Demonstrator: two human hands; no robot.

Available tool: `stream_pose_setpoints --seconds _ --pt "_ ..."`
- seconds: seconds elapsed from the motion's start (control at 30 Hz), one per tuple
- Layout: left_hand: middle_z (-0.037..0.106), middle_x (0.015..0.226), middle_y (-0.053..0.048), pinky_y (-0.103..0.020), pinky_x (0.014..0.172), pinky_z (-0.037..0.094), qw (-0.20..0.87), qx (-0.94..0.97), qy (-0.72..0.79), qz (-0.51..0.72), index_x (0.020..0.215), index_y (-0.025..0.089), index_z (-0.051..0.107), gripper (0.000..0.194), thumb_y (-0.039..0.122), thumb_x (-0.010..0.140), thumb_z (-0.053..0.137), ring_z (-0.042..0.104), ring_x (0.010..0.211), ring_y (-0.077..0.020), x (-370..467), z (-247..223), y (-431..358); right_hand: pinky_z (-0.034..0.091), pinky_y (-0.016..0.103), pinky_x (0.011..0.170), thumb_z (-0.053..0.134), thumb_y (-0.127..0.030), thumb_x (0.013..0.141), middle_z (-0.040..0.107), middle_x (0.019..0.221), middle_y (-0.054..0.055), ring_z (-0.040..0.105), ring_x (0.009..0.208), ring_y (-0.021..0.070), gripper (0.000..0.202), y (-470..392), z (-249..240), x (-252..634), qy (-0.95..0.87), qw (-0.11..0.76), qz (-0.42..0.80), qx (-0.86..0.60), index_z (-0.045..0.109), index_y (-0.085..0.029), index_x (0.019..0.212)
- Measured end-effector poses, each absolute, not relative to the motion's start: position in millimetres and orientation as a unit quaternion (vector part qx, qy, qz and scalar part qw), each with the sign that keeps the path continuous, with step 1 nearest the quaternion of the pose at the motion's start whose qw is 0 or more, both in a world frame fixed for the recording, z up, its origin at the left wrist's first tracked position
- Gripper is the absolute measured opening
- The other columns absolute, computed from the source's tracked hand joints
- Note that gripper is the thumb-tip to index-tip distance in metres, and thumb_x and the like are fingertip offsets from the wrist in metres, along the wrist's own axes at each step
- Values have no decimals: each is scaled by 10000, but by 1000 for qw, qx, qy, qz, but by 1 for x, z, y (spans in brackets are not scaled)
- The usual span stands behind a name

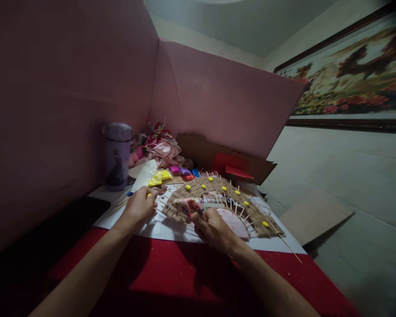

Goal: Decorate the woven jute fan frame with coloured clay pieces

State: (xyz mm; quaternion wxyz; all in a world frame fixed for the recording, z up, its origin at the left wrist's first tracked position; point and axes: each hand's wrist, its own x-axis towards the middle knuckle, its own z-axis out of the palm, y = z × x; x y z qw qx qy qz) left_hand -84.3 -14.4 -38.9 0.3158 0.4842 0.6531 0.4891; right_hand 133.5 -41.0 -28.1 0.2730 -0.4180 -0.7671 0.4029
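A fan-shaped craft (pixel 213 182) of woven brown cord on thin sticks lies before me, with several yellow dots along its band. A pale pink patterned half-round (pixel 232 222) sits at its inner edge. My left hand (pixel 140 206) is closed at the fan's left end, a small yellow piece (pixel 149 195) pinched at its fingertips. In front of the fan, my right hand (pixel 216 229) is closed on a red-and-white floral piece (pixel 187 206), which covers part of the woven band. Whether that piece is cloth or a packet is unclear.
Yellow packets (pixel 160 177) and other coloured packets (pixel 185 171) lie behind the fan. A purple tumbler (pixel 118 156) stands at the left by a pink panel (pixel 218 97). Pink fabric (pixel 165 152) is heaped at the back. Red cloth (pixel 171 268) covers the table's front.
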Motion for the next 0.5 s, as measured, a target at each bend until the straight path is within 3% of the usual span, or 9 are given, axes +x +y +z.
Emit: stream_pose_setpoints --seconds 0.1,0.27,0.4,0.5 --pt "566 553 17 -231 422 407 399 437 620 515 706 192 425 105 188 796 479 555 410 -134 -75 -34 -20 172 209 343 353 -781 724 325 371 -55 273 323 48 632 -40 -23 136 -725 334 430 -422 380 -186 509" --pt "481 450 45 -232 409 436 478 360 592 539 681 154 484 128 36 718 518 498 371 -107 -70 -24 -27 220 201 320 396 -780 708 348 370 -65 287 286 51 618 -37 -20 139 -665 409 476 -406 433 -177 576" --pt "433 413 54 -214 390 416 520 359 572 523 573 138 489 207 175 671 667 408 345 -62 -74 -27 -26 250 194 321 424 -788 683 363 379 -64 318 292 54 621 -35 -23 138 -645 421 496 -401 430 -175 582" --pt "509 485 18 -225 441 448 573 374 530 501 606 117 537 225 244 615 722 469 399 -72 -78 -28 -26 246 195 315 410 -801 674 381 391 -61 327 291 57 638 -35 -25 138 -647 417 498 -400 460 -168 612"
